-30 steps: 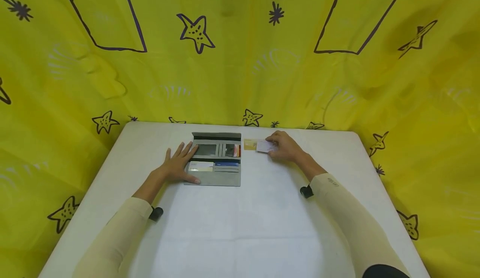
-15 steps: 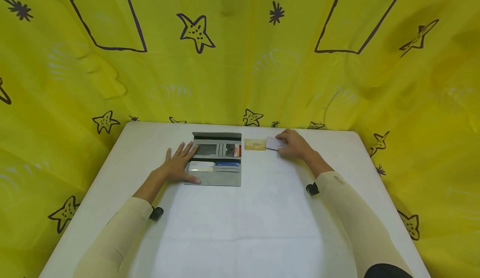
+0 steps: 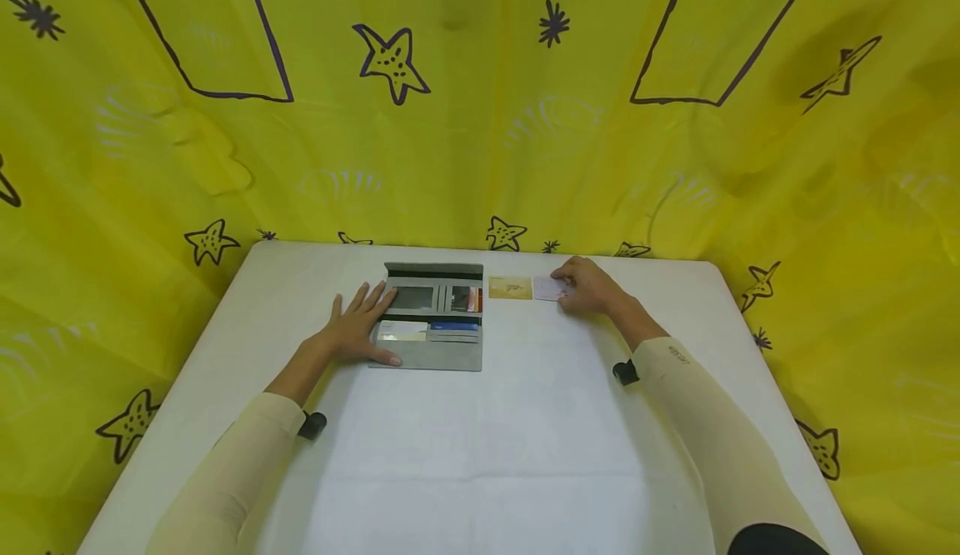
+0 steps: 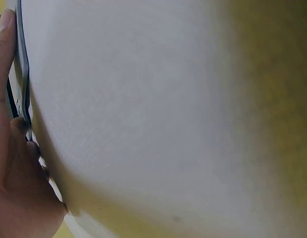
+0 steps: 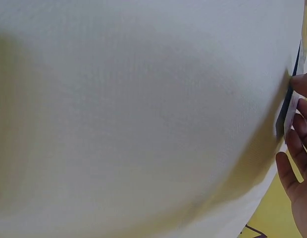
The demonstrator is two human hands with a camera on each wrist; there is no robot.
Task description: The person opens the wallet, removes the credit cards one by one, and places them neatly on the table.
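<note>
Wallet [image 3: 442, 360] lies open on the table's [image 3: 555, 438] far side. Your left hand [image 3: 351, 330] rests spread on its left edge, unclenched. Your right hand [image 3: 585, 290] pinches a pale card [image 3: 547, 288] just right of a gold card [image 3: 510, 288]; edge contact is hard to judge. Risk: a low sideways slip could shove the gold card askew.

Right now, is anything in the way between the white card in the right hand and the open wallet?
Yes: the yellow card lies on the table between the white card and the wallet. The left hand rests on the wallet's left side, outside that gap.
</note>
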